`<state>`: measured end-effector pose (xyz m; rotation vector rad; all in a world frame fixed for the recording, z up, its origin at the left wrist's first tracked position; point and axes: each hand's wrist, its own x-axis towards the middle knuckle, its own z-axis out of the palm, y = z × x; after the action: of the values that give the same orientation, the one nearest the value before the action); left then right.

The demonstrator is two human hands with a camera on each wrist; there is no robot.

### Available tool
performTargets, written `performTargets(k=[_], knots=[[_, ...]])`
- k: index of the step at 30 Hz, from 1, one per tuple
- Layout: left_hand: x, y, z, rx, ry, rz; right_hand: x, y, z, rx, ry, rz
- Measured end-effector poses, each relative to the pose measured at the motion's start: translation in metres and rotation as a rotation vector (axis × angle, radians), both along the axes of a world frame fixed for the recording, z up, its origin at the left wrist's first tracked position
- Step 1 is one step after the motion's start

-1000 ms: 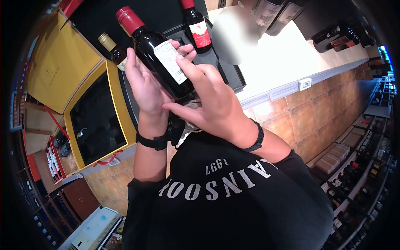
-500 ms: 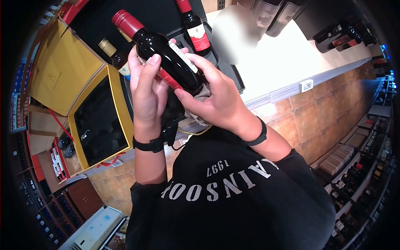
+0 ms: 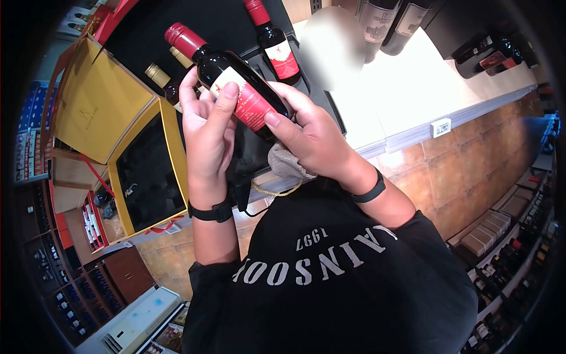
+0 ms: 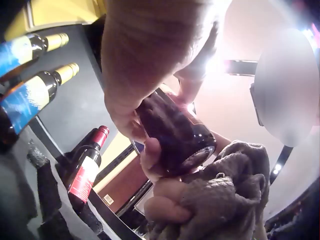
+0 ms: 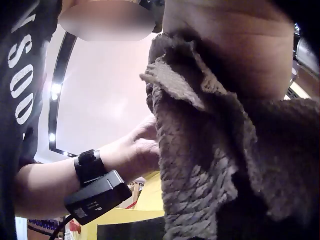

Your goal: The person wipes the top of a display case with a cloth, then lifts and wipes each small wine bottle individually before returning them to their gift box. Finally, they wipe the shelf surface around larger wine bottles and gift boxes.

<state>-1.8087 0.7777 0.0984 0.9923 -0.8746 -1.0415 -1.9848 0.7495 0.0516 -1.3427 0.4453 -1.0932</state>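
Observation:
In the head view a dark wine bottle [image 3: 236, 82] with a red cap lies tilted across both hands, its white-and-red front label facing up. My left hand [image 3: 206, 133] holds it around the middle, thumb on the label and fingers underneath. Near the base my right hand [image 3: 318, 138] grips the bottle, thumb on the label's lower edge. A grey-brown cloth [image 3: 287, 162] hangs bunched below the right palm. The left wrist view shows the bottle's base [image 4: 197, 157] and the cloth [image 4: 225, 195] in the right hand. Cloth [image 5: 195, 150] fills much of the right wrist view.
Another red-capped bottle [image 3: 277, 53] lies in a dark case behind the hands, alongside gold-capped bottles [image 3: 158, 75]. At left stands an open yellow box [image 3: 115, 171] with a black interior. More bottles [image 3: 377, 26] stand on the bright counter [image 3: 407, 94] at right.
The bottle has been turned about its length: the white back label has rolled out of view and the red front label has come up. The left thumb has moved across onto the bottle.

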Motion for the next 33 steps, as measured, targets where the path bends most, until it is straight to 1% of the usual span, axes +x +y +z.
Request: performTargets(k=[1, 4, 7, 8, 10, 11, 12, 15, 16, 19, 22, 25, 28, 31, 33], knots=[[-0.002, -0.001, 0.001, 0.004, -0.006, 0.012, 0.0, 0.0, -0.002, 0.022, -0.028, 0.017], [-0.006, -0.005, 0.004, 0.001, -0.061, 0.047, -0.009, -0.004, 0.011, -0.019, 0.165, 0.001], [-0.01, -0.011, 0.004, -0.003, -0.162, 0.163, -0.021, -0.01, 0.021, -0.085, 0.462, -0.037], [-0.01, -0.014, 0.005, -0.015, -0.195, 0.199, -0.021, -0.012, 0.018, -0.107, 0.467, -0.077], [-0.007, -0.021, 0.005, -0.039, -0.357, 0.251, -0.021, -0.014, 0.007, -0.15, 0.475, -0.157], [-0.006, -0.024, 0.005, -0.051, -0.439, 0.275, -0.022, -0.015, 0.004, -0.144, 0.477, -0.149], [-0.007, -0.029, 0.006, -0.044, -0.466, 0.312, -0.023, -0.016, 0.001, -0.138, 0.478, -0.142], [0.003, -0.04, 0.001, 0.004, -0.591, 0.323, -0.026, -0.017, -0.001, -0.097, 0.506, -0.105], [0.003, -0.043, -0.001, -0.007, -0.574, 0.329, -0.026, -0.018, -0.001, -0.08, 0.52, -0.09], [0.01, -0.053, -0.011, -0.036, -0.637, 0.279, -0.027, -0.021, -0.003, -0.074, 0.709, -0.021], [0.012, -0.058, -0.017, -0.007, -0.676, 0.254, -0.025, -0.021, -0.002, -0.138, 0.778, -0.018], [0.019, -0.063, -0.023, 0.01, -0.827, 0.242, -0.023, -0.021, -0.015, -0.199, 0.711, -0.087], [0.025, -0.065, -0.025, 0.076, -0.937, 0.245, -0.023, -0.018, -0.019, -0.256, 0.696, -0.135], [0.016, -0.062, -0.017, 0.136, -0.847, 0.236, -0.023, -0.017, -0.021, -0.277, 0.68, -0.153], [0.016, -0.058, -0.013, 0.135, -0.844, 0.224, -0.022, -0.017, -0.025, -0.318, 0.67, -0.172]])
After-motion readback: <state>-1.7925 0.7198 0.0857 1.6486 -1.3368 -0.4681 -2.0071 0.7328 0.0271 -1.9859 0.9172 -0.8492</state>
